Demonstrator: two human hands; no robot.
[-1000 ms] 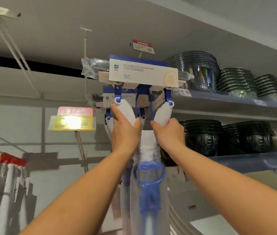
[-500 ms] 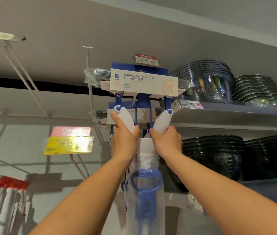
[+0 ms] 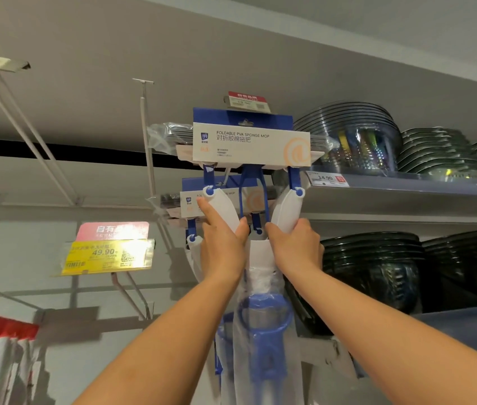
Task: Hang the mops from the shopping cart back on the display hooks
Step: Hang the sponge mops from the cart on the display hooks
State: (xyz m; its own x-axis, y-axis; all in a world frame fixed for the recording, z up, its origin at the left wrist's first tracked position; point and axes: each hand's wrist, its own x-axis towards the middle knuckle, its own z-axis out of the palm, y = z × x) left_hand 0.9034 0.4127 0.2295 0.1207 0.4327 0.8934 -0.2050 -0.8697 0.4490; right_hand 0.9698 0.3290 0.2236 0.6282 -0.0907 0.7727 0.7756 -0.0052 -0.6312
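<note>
While both arms reach up through the middle of the frame, the mop [image 3: 251, 147] sits high at upper centre, its white and blue label card just below a small red price tag [image 3: 246, 100]. From where I stand I cannot tell whether the card's hang hole is on the hook or only near it.

Below the card, two white plastic arms spread down from blue joints and meet at the top of the handle. The left hand [image 3: 222, 244] grips the left white arm, with the forefinger stretched up along it and the thumb pressed on its inner edge. The right hand [image 3: 295, 247] holds the base of the right white arm, fingers curled round it. The handle drops between the forearms, wrapped in clear plastic, with a blue lever [image 3: 260, 331] showing through at lower centre.

A second mop [image 3: 190, 200] of the same kind hangs just behind and a little lower, partly hidden by the left hand.

On the right of the frame a shelf [image 3: 406, 185] carries stacks of clear glass bowls [image 3: 357, 135], with a white price label on its front edge. Darker bowls [image 3: 377, 267] stand on the level beneath. At left centre a yellow price tag [image 3: 105, 257] reads 49.90 under a pink sign. Bare white hook rods [image 3: 146, 135] stick out of the wall at upper left, and red-topped wrapped goods [image 3: 6, 328] hang at lower left.
</note>
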